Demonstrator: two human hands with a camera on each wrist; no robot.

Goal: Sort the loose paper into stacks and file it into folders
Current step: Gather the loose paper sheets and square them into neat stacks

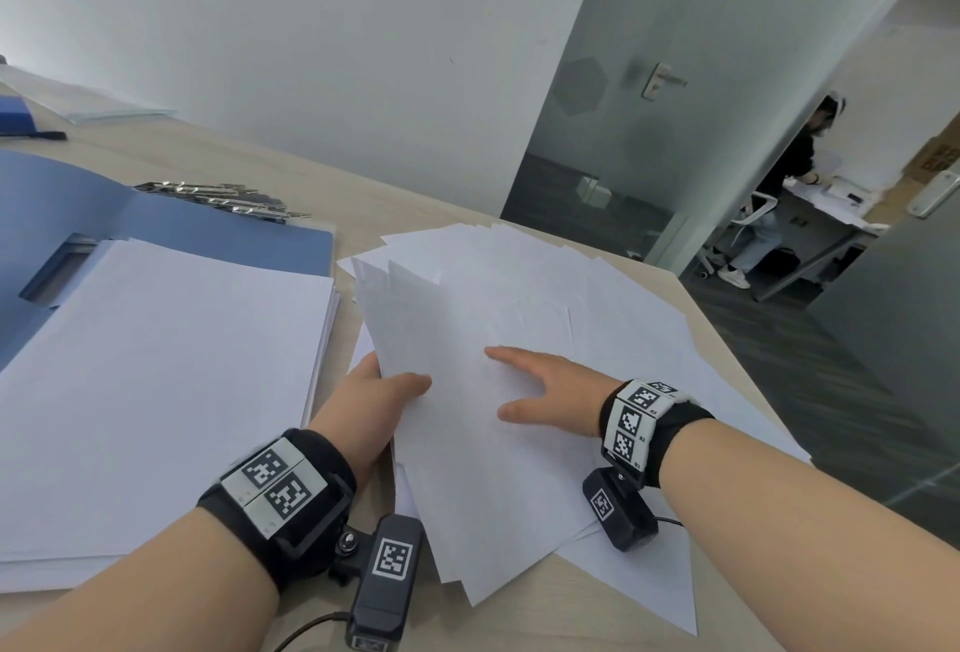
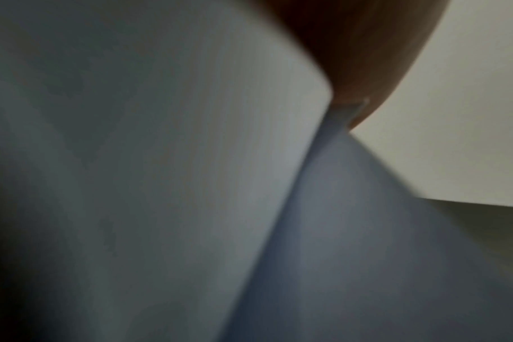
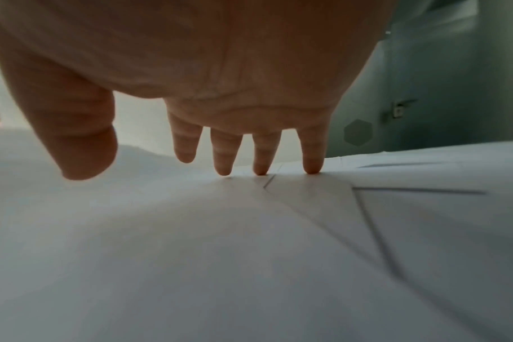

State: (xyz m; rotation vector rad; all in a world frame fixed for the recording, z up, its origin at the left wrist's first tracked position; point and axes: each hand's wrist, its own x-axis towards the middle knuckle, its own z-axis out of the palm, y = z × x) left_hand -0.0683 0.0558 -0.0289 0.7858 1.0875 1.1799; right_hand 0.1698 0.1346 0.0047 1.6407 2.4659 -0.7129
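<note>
Sorting stage, mid-gather. The person's left hand (image 1: 371,399) grips the near-left edge of a fanned, untidy heap of loose white paper sheets (image 1: 519,319), thumb on top and fingers tucked beneath where they cannot be seen; the left wrist view shows only blurred paper and a thumb edge, so how far the hidden fingers curl cannot be told. The right hand (image 1: 545,399) lies flat on the same heap with fingers straight and spread, and the right wrist view shows the fingertips (image 3: 312,167) pressing the top sheets, thumb raised clear. The heap lies on the pale wooden table (image 1: 405,204), splayed toward its far right corner. Just beside it on the left, a squared stack of white paper (image 1: 156,391) rests on an open blue plastic folder (image 1: 171,225), with a row of silver metal binder clips (image 1: 223,199) at the folder's far edge. Beyond a frosted glass door (image 1: 649,80), another person works at a separate desk.

Judgement: one stack looks formed, and the loose heap is being separated for the next. The next move calls for lifting a batch cleanly while the flat hand pins the rest, then squaring its edges; slippery sheets may slide off the table corner
</note>
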